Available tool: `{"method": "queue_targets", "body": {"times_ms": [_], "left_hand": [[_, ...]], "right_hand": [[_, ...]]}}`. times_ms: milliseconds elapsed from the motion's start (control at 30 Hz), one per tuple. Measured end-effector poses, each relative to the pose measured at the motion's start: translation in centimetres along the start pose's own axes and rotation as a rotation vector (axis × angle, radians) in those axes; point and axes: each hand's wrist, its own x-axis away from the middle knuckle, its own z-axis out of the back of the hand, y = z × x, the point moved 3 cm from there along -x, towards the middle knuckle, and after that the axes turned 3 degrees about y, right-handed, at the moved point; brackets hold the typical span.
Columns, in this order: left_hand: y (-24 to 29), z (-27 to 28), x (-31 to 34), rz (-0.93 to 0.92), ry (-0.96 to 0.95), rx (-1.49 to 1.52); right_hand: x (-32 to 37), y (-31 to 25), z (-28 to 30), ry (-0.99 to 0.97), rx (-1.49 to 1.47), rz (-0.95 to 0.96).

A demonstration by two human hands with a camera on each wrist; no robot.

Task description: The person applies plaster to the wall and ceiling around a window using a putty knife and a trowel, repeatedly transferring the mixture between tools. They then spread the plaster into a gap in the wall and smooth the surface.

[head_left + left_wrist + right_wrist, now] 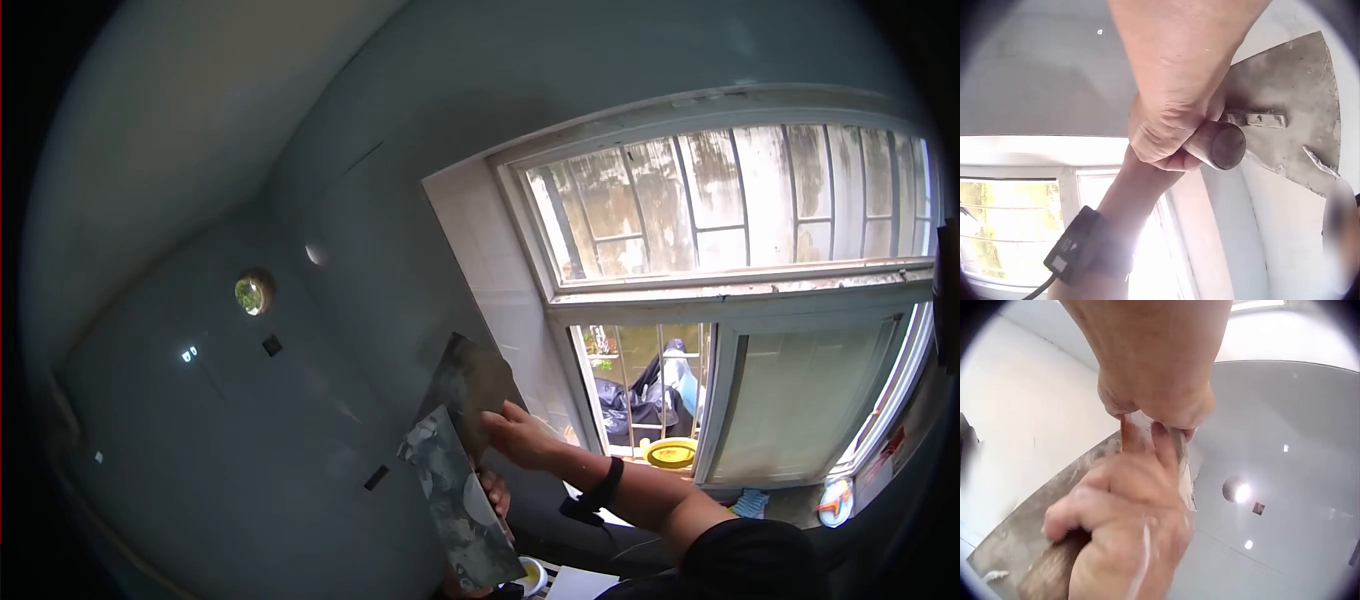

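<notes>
In the head view my right hand grips a broad, dark-stained putty knife in front of the grey wall. Just below, a second putty knife, its flat blade streaked with pale putty, overlaps the first. My left hand is mostly behind that lower blade, with several fingers showing. The left wrist view has my left hand curled round a thick round handle, a fan-shaped metal blade beside it. In the right wrist view my hands are close together, the right hand above the left.
A glossy grey wall with a round hole stands ahead and left. On the right is a barred window with a sliding pane. A yellow basin shows through it; a white bucket stands low in front.
</notes>
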Motion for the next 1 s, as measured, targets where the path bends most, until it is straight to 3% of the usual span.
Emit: {"method": "queue_targets", "body": {"times_ms": [133,167,233,300,433,467,567,600,667,767,833,900,933,967,1000], "left_hand": [[-0.9,7.5,8.8,-0.141,0.189,0.138],[-1.1,9.0,10.5,-0.177,0.237,0.175],[-2.3,-4.0,4.5,-0.355,0.674,-0.393],[-2.9,-4.6,2.8,-0.363,0.603,-0.624],[-0.7,1.3,-0.3,-0.604,0.663,-0.802],[0.1,1.9,-0.5,-0.7,0.692,-0.987],[3.3,-1.6,-1.6,-0.85,0.966,-1.359],[4.4,-5.1,-2.0,-0.787,1.079,-1.181],[7.2,-4.3,0.3,-0.854,0.795,-1.053],[6.7,-7.4,0.6,-0.904,0.716,-0.84],[4.5,-7.5,-1.5,-0.828,0.592,-0.659],[1.3,-8.6,-3.6,-0.697,0.479,-0.444],[0.0,-9.2,-4.6,-0.622,0.4,-0.315],[-0.6,-7.5,-4.5,-0.67,0.513,-0.76],[-1.5,-7.0,-4.7,-0.663,0.569,-0.896]], "right_hand": [[5.4,3.0,1.6,-0.292,-0.123,-0.578],[6.9,3.7,1.0,-0.273,-0.06,-0.555],[8.8,0.2,-1.8,-0.147,0.093,-0.552],[9.0,-0.7,-1.5,-0.054,0.183,-0.573],[8.4,0.8,0.7,-0.088,0.197,-0.559],[8.2,0.7,0.8,-0.091,0.204,-0.556],[7.9,-2.0,0.2,-0.058,0.222,-0.495],[7.7,-3.9,0.1,-0.023,0.232,-0.455],[7.4,-8.2,-0.2,0.096,0.274,-0.328],[6.2,-14.9,-0.5,0.322,0.316,-0.105],[3.7,-17.9,-0.5,0.375,0.24,-0.004],[1.4,-18.0,0.5,0.198,0.099,-0.019],[0.9,-18.1,-1.6,0.326,0.14,-0.033],[0.7,-18.0,-2.5,0.285,0.287,0.066],[0.5,-17.9,-3.3,0.258,0.437,0.172]]}}
